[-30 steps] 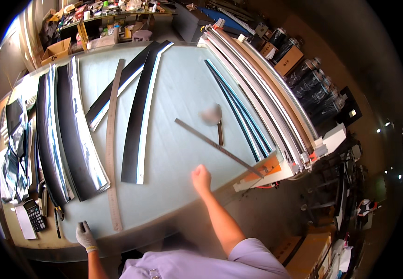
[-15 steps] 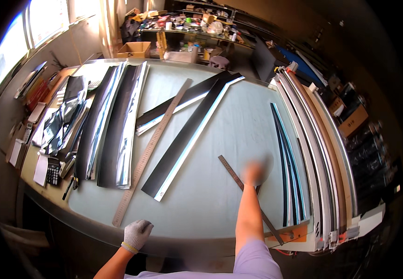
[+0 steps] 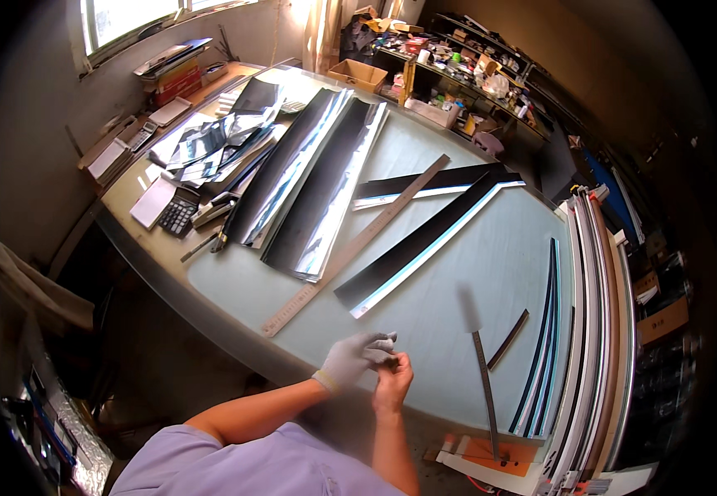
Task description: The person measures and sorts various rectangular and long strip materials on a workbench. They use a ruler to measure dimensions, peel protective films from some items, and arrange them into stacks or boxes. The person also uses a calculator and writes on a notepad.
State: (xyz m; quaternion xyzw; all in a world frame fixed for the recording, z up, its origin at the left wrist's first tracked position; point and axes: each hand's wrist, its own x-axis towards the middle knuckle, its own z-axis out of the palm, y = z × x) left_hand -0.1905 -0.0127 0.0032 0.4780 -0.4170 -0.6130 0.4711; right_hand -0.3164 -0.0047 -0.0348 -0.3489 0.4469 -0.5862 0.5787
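Note:
Over the table's (image 3: 420, 347) front edge, my left hand (image 3: 350, 361), in a pale knitted glove, meets my bare right hand (image 3: 392, 384). Both have their fingers curled together at the tips. Anything between them is too small or hidden to make out. To their right lies a narrow dark steel ruler (image 3: 484, 380), its far end smeared in the picture. A short dark strip (image 3: 508, 339) rests beside it. Beyond my hands are a long steel ruler (image 3: 354, 248) and a long black strip with a white and blue edge (image 3: 425, 240).
Wide dark glossy sheets (image 3: 325, 186) lie on the left part of the table, near a calculator (image 3: 178, 212) and a notepad (image 3: 152, 198). Thin blue-edged strips (image 3: 544, 355) and long rolls (image 3: 594, 331) line the right side. Cluttered shelves (image 3: 474, 66) stand behind.
My right hand has left the narrow ruler and come left to meet my gloved left hand, which has risen over the table's edge. The whole view has turned.

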